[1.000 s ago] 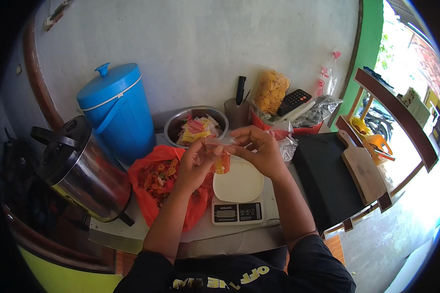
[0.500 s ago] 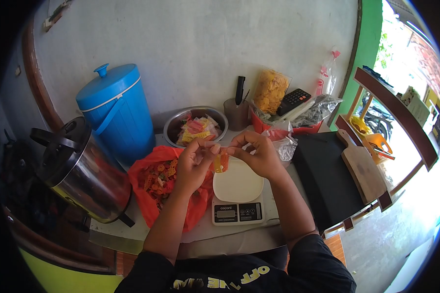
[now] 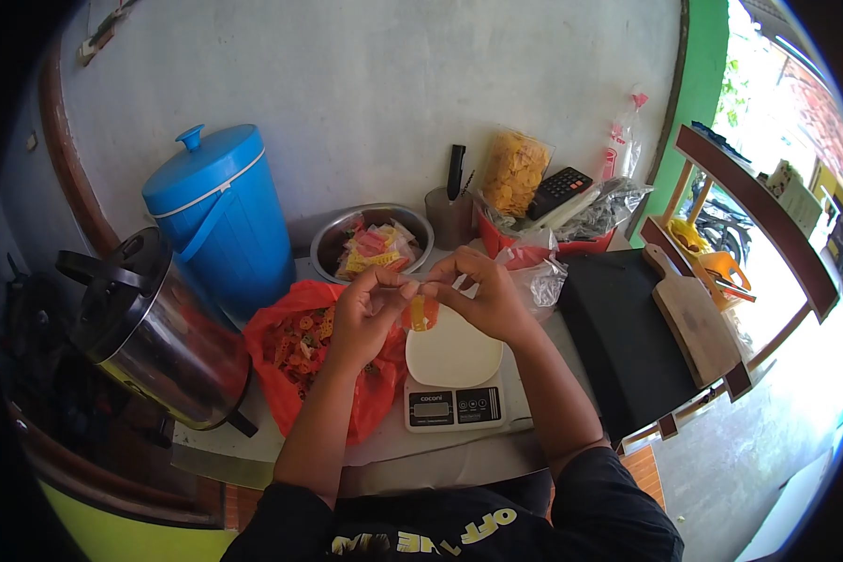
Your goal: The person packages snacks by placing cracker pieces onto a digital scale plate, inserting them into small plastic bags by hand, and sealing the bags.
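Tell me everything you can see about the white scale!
The scale looks like creamy white plastic. A plate with rounded corners sits on top; a dark panel with a little grey screen and buttons is at the front. It lies flat on the table beside the red bag; I can't tell if they touch. The right hand and a small bag hide some far parts.

The black short-sleeved shirt [image 3: 393, 517] carries yellow lettering [image 3: 484, 528].

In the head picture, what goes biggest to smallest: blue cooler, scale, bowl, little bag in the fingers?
1. blue cooler
2. scale and bowl: unsure; bowl looks wider, scale taller
3. little bag
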{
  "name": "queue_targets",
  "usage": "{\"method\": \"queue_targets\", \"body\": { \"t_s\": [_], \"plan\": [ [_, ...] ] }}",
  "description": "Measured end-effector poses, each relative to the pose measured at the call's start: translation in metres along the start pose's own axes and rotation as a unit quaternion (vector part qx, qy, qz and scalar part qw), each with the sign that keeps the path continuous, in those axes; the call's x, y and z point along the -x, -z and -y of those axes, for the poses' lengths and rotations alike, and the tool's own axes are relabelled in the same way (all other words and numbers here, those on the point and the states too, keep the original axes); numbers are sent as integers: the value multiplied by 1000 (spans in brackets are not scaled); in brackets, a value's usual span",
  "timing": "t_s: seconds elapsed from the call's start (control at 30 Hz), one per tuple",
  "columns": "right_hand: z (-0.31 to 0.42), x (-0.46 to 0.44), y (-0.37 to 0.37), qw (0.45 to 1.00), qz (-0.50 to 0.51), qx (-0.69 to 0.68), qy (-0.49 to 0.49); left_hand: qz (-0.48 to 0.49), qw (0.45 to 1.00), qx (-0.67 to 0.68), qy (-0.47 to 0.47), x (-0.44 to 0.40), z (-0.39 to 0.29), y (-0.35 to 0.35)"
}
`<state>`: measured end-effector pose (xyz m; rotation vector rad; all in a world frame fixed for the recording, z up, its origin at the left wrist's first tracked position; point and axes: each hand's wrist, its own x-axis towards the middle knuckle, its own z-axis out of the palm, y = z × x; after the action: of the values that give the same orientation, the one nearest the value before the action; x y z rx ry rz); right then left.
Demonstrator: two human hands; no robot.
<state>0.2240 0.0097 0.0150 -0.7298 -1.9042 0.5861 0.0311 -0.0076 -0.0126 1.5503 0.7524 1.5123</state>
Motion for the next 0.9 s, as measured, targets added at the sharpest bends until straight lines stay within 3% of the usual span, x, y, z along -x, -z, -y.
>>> {"method": "queue_targets", "body": {
  "t_s": [0.7,0.8,0.9],
  "plan": [
    [3,2,-8,999,-10,39,25,-1,999,-40,-9,1,9,2],
    [4,3,-9,996,-30,78,36,-25,976,-202,-78,0,8,0],
    [2,2,-11,996,-39,73,34,-30,961,-242,-126,0,4,-2]
  ]
}}
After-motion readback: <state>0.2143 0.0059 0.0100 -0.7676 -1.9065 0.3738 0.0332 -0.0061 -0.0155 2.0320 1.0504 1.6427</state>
